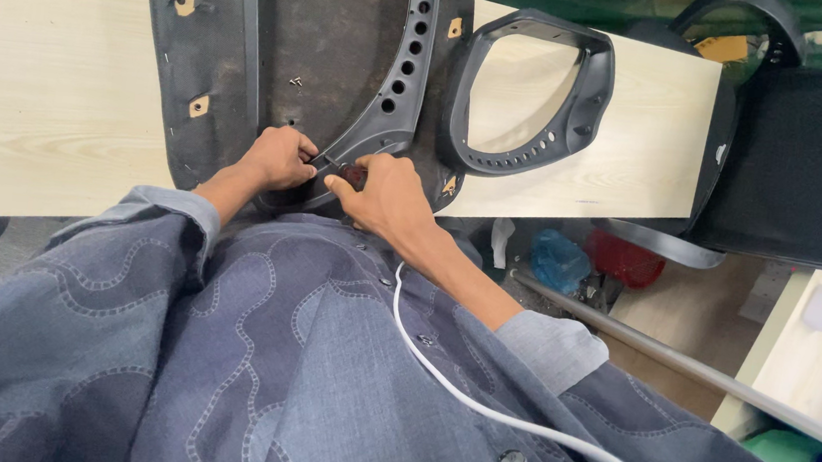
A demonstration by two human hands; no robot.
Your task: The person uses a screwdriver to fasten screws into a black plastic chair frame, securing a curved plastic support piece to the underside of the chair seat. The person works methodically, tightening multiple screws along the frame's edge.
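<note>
An upturned chair seat (197,50), covered in dark fabric, lies on a pale wooden table (35,64). A grey plastic armrest bracket (401,69) with a row of holes lies on it. My left hand (278,156) pinches the near end of the bracket. My right hand (384,193) grips a screwdriver with a dark red handle (353,174), its tip at the bracket's near end beside my left fingers. Two small screws (296,80) lie loose on the seat's underside.
A second grey armrest loop (535,92) lies on the table to the right. A black mesh chair back (819,170) stands at far right. Below the table edge are a metal bar (680,362), blue and red bags and a white cable (475,398) across my shirt.
</note>
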